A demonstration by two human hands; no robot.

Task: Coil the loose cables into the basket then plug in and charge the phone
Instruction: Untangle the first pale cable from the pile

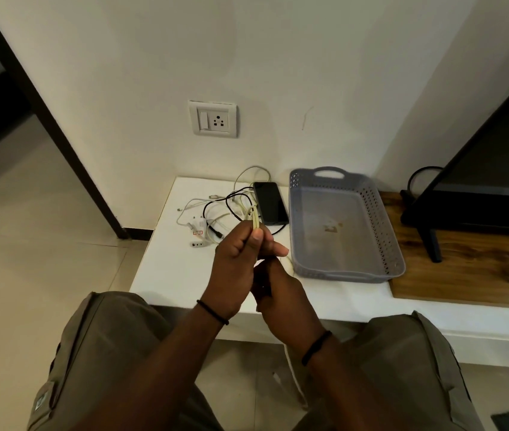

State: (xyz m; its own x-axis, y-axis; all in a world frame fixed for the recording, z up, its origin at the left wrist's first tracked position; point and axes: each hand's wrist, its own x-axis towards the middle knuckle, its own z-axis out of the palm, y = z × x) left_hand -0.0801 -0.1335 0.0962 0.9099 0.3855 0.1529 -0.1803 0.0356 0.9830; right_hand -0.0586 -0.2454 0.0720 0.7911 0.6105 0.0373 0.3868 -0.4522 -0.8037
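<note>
**Cream cable pinched in both hands, over the shelf's near edge**

Your left hand (240, 259) is closed, thumb pressed on folded loops of the cream cable (255, 219), which stick up above the fist. Your right hand (281, 290) sits just below and against it, fingers curled in; whether it grips the cable, you cannot tell from here.

Loose cables (216, 209), black and white, lie tangled on the white shelf (166, 269), far of your hands, with a white charger plug (198, 227) among them. Phone (270, 203) lies flat, just left of the grey basket (393, 244). Wall socket (212, 119) above the tangle.
</note>
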